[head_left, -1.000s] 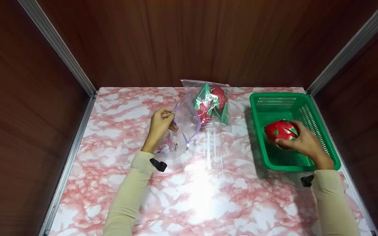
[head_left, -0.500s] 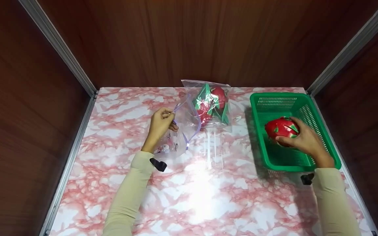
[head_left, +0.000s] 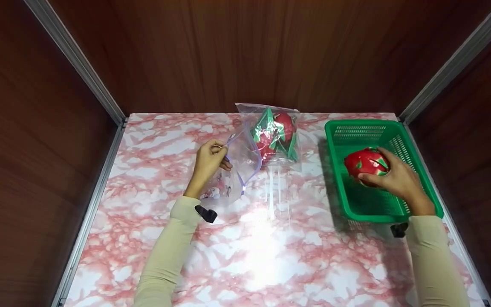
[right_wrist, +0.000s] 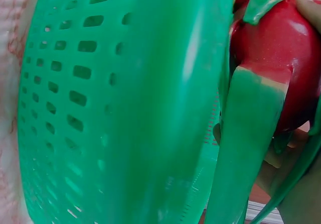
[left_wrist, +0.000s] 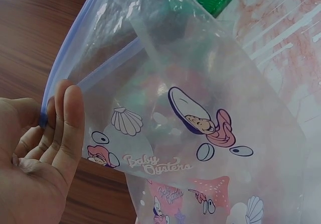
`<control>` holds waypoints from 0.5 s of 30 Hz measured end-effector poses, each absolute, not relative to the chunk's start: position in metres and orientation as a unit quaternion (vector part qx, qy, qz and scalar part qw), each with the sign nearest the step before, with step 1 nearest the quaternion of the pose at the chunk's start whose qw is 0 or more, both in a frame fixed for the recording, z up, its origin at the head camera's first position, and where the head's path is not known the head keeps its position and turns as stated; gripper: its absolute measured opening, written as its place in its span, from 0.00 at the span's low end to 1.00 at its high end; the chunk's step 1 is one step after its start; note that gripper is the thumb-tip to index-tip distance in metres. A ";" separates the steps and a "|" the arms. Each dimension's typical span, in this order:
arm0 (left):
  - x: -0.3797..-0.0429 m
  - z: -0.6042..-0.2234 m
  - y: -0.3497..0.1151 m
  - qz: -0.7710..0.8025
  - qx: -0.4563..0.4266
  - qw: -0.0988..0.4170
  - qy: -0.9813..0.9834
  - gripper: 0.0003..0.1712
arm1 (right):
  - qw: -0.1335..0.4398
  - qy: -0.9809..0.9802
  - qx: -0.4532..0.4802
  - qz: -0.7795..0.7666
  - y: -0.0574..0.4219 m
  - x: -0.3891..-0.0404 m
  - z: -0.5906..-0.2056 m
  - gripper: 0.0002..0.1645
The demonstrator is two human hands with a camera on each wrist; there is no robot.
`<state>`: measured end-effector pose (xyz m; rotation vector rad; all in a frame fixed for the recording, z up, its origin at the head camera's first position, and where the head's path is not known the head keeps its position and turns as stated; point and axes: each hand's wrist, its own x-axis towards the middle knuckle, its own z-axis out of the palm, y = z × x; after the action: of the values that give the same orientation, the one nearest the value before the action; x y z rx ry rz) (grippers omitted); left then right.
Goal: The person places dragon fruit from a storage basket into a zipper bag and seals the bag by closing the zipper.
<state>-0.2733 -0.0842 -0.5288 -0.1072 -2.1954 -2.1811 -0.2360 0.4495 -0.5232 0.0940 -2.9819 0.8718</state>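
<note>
My left hand (head_left: 211,160) pinches the purple-edged mouth of a clear zip bag (head_left: 232,181). In the left wrist view the bag (left_wrist: 165,148) shows its printed shells and "Baby Oysters" lettering, and its mouth gapes. On the right, my right hand (head_left: 399,179) grips a red dragon fruit (head_left: 365,164) with green scales, thumb on the near side. Head view places the fruit over the inside of the green basket (head_left: 335,179); whether it touches the bottom is hard to tell. Long green leaf-like flaps hang from the dragon fruit (right_wrist: 296,48) in the right wrist view.
Behind the held bag lies another clear bag (head_left: 247,111) with red and green dragon fruits (head_left: 286,125) inside. Dark wood panels (head_left: 245,55) enclose the back and sides of the marbled table (head_left: 160,238). A glossy clear strip (head_left: 277,192) lies mid-table.
My right hand, with the dragon fruit, has shifted slightly away from me, over the basket, and the fruit has turned a little. The left hand and the bag stay where they were.
</note>
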 end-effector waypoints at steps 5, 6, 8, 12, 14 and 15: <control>-0.273 -0.528 -0.085 -0.703 -0.035 0.023 -0.710 0.11 | 0.018 -0.959 0.032 0.280 0.448 -0.236 -0.521 0.63; -0.272 -0.528 -0.085 -0.702 -0.035 0.024 -0.711 0.11 | 0.018 -0.960 0.033 0.279 0.447 -0.236 -0.521 0.63; -0.272 -0.528 -0.085 -0.701 -0.036 0.024 -0.712 0.12 | 0.018 -0.960 0.033 0.278 0.446 -0.236 -0.520 0.63; -0.272 -0.527 -0.085 -0.703 -0.037 0.024 -0.709 0.13 | 0.018 -0.960 0.031 0.279 0.445 -0.236 -0.518 0.63; -0.272 -0.527 -0.084 -0.703 -0.037 0.024 -0.710 0.13 | 0.016 -0.959 0.032 0.280 0.444 -0.236 -0.517 0.63; -0.272 -0.527 -0.084 -0.703 -0.036 0.023 -0.710 0.13 | 0.014 -0.959 0.033 0.280 0.443 -0.236 -0.516 0.64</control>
<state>-0.2721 -0.0844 -0.5271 -0.1119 -2.1968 -2.1768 -0.2360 0.4434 -0.5165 0.1023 -2.9863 0.8726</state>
